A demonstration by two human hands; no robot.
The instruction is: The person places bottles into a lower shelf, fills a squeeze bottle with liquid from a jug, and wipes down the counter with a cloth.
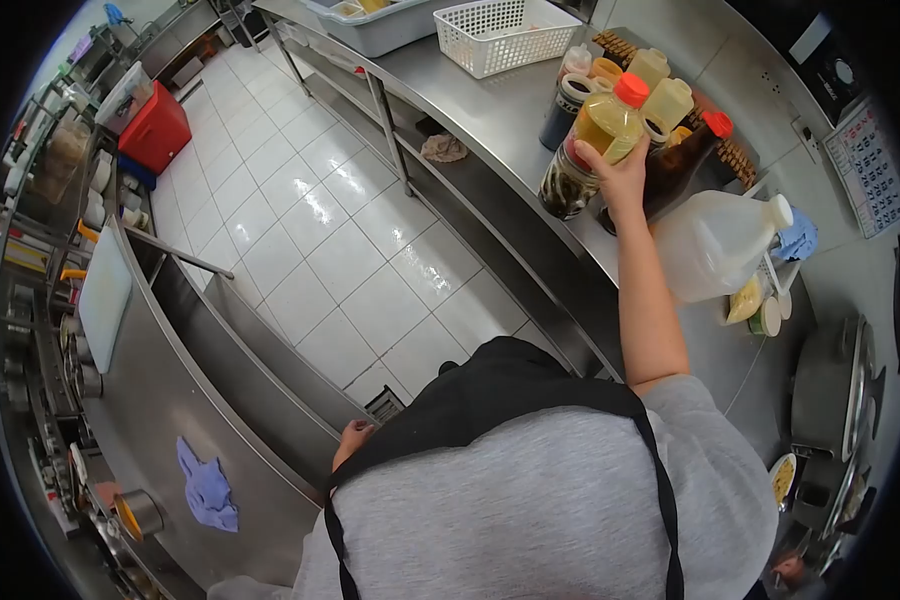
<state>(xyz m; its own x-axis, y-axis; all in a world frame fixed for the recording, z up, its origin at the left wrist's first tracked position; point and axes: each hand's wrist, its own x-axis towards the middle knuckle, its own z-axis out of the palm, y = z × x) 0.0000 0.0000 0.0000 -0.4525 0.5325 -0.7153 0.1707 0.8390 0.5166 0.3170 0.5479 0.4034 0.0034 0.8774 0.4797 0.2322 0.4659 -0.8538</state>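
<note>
On the steel counter at the upper right, my right hand (pixel 621 180) is closed around a clear bottle of yellow liquid (pixel 610 125) with a red cap. Right beside it stands a jar with dark contents (pixel 567 190). A dark brown bottle (pixel 675 170), also red-capped, is just to the right of my fingers. Nearer to me sits a large translucent jug (pixel 710 245) with a white cap. My left hand (pixel 352 440) hangs low by the apron (pixel 500 390), partly hidden by it. Its visible fingers are loosely bent and apart, with nothing seen in them.
A white perforated basket (pixel 505 40) and a grey tub (pixel 380 25) stand farther along the counter. To the left, a steel worktable (pixel 150 400) carries a purple cloth (pixel 207 485), a white cutting board (pixel 105 290) and a pot (pixel 138 513). Tiled floor (pixel 320 230) runs between.
</note>
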